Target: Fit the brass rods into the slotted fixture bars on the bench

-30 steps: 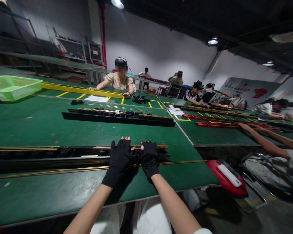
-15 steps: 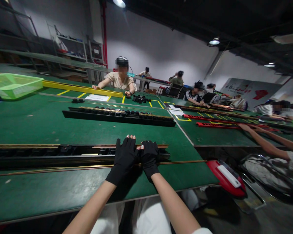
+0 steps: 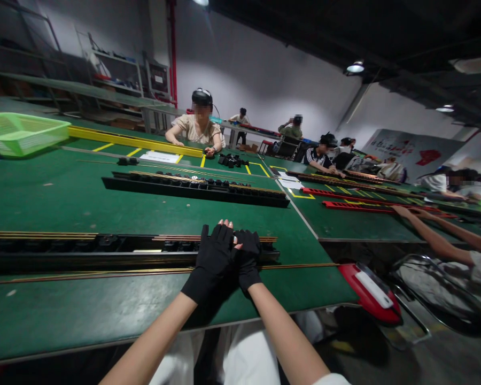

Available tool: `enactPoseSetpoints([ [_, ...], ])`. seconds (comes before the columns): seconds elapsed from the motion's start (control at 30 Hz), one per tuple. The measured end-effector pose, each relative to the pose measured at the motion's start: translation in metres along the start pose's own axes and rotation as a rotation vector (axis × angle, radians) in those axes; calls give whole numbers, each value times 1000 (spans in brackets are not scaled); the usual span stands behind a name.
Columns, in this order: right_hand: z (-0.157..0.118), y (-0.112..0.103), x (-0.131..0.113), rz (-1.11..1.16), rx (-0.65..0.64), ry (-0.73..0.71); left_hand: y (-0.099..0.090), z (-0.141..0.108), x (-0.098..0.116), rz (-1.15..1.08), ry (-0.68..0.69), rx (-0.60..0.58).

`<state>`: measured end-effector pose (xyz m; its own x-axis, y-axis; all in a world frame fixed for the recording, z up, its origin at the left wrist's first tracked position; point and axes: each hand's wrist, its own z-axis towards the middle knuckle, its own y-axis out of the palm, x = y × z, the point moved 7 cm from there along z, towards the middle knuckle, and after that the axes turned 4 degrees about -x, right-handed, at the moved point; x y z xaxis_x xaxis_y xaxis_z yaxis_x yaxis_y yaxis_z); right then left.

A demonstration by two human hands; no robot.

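A long black channel (image 3: 144, 260) lies across the table in front of me, with black blocks and thin brass-coloured rods (image 3: 40, 235) along it. My left hand (image 3: 216, 256), in a black fingerless glove, lies palm down over the channel near its right end, fingers stretched toward the far side. Against it, my gloved right hand (image 3: 247, 254) is closed over the same stretch, fingers curled down; whatever they grip is hidden. The two thumbs nearly meet. Nearer to me, loose thin rods (image 3: 304, 266) run under my wrists.
Beyond lies a second black channel (image 3: 200, 192) with rods. A green basket (image 3: 40, 131), a yellow rail (image 3: 136, 141) and black parts (image 3: 232, 160) are farther back. A co-worker (image 3: 196, 128) sits opposite. On the right are red rails (image 3: 356, 206) and a red-and-white object (image 3: 371, 294) at the table edge.
My left hand has shifted slightly right, closer against my right hand, its fingers now more together. The co-worker opposite has drawn one hand inward along the yellow rail.
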<state>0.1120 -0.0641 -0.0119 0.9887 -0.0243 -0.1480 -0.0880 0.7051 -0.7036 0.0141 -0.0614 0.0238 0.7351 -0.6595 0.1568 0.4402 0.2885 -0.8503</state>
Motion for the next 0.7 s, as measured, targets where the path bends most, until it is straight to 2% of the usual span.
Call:
enactPoseSetpoints([
  [0.07, -1, 5, 1, 15, -43, -10, 2, 0, 5, -11, 25, -8],
  [0.2, -2, 8, 2, 35, -94, 0, 7, -1, 8, -20, -12, -47],
  [0.5, -2, 7, 2, 44, -77, 16, 6, -1, 8, -38, -34, -29],
  [0.7, -2, 8, 2, 27, -41, -4, 8, -3, 8, -25, 0, -2],
])
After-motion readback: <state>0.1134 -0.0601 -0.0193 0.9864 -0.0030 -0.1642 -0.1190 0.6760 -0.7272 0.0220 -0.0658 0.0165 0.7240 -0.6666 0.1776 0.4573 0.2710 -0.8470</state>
